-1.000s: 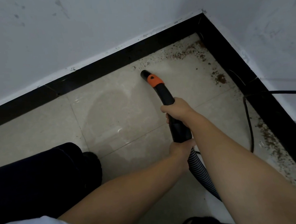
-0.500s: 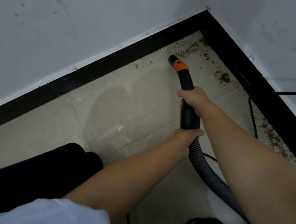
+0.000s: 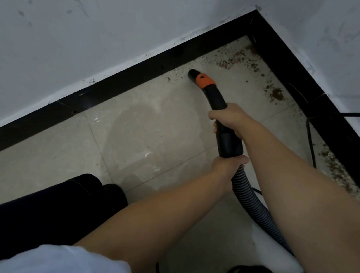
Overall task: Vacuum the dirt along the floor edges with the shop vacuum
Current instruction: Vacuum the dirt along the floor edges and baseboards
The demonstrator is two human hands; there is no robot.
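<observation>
A black vacuum nozzle (image 3: 211, 93) with an orange collar points at the floor close to the far black baseboard (image 3: 134, 78), its tip beside small dark specks. My right hand (image 3: 229, 118) grips the nozzle tube from above. My left hand (image 3: 227, 164) holds it lower, where the ribbed grey hose (image 3: 251, 198) joins. Brown dirt (image 3: 237, 59) lies scattered in the corner to the right of the tip. A clump of dirt (image 3: 276, 95) sits by the right baseboard, and more dirt (image 3: 334, 168) runs along that edge.
White walls meet in a corner at the upper right. A black power cord (image 3: 310, 142) hangs from the right wall down to the beige tile floor (image 3: 62, 152). My dark trouser leg and shoe (image 3: 47, 213) are at the left.
The nozzle tip swung right toward the corner, then came back a little left and closer to the far baseboard. Both hands kept their grip.
</observation>
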